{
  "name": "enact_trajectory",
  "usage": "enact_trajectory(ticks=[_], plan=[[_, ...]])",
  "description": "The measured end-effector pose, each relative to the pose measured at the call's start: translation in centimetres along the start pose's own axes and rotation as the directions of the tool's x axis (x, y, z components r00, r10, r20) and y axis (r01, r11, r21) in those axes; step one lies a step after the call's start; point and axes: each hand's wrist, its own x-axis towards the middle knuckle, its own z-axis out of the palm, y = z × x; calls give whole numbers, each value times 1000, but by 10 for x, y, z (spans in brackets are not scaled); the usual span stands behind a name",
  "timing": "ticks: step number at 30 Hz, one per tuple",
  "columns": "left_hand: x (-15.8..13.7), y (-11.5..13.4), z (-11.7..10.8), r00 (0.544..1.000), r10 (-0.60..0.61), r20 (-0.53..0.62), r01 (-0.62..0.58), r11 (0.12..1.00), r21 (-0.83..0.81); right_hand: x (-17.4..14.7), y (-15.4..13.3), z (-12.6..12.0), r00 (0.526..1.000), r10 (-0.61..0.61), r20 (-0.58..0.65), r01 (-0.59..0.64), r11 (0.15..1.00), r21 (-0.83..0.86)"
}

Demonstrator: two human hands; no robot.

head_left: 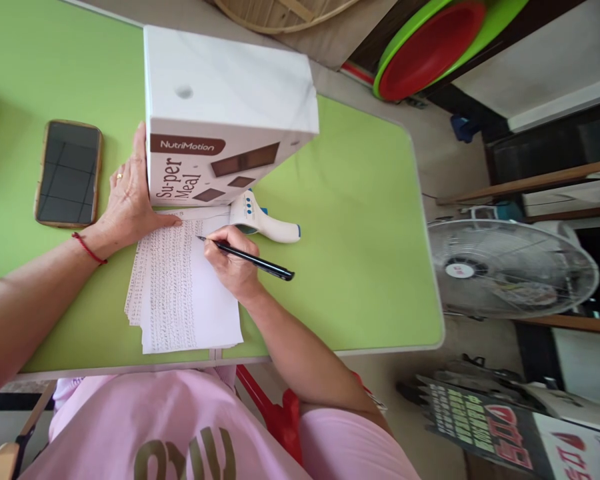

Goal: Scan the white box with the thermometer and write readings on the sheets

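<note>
My right hand (234, 263) is closed around a black pen (260, 262). The pen's tip meets the top sheet of a small stack of white paper (215, 303), whose left part is covered in columns of handwriting. My left hand (130, 190) is open, its fingers stretched along the left side of a white and brown NutriMotion box (230, 83). Its thumb rests on the upper edge of the paper. Just beyond my right hand lies a white handheld device with blue buttons (275, 229), partly hidden by the box and resembling a forehead thermometer.
On the green table (360, 267), a phone (69, 173) in a brown-edged case lies left of my left hand. A standing fan (510, 269) is off the table's right end. Red and green basins (433, 50) and a woven tray (285, 12) are at the back.
</note>
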Motion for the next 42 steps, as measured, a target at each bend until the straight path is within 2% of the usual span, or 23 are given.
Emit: enact_trajectory(ticks=[7, 16, 26, 32, 38, 42], plan=[[0, 2, -1, 1000, -7, 6, 7, 1000, 12, 1, 0, 0, 1000, 8, -6, -8, 1000, 19], [0, 0, 0, 1000, 2, 2, -2, 1000, -22, 1, -1, -1, 995, 96, 23, -96, 995, -1], [0, 1, 0, 1000, 2, -7, -2, 1000, 12, 1, 0, -1, 999, 37, -3, -37, 999, -1], [0, 1, -1, 1000, 8, -10, -8, 1000, 1, 1, -1, -3, 995, 95, -37, -95, 995, 14], [0, 3, -2, 1000, -22, 12, 22, 1000, 0, 0, 1, -1, 995, 96, -20, -97, 995, -18], [0, 0, -2, 1000, 6, 7, -6, 1000, -18, 1, 0, -2, 996, 92, 2, -92, 995, -22]])
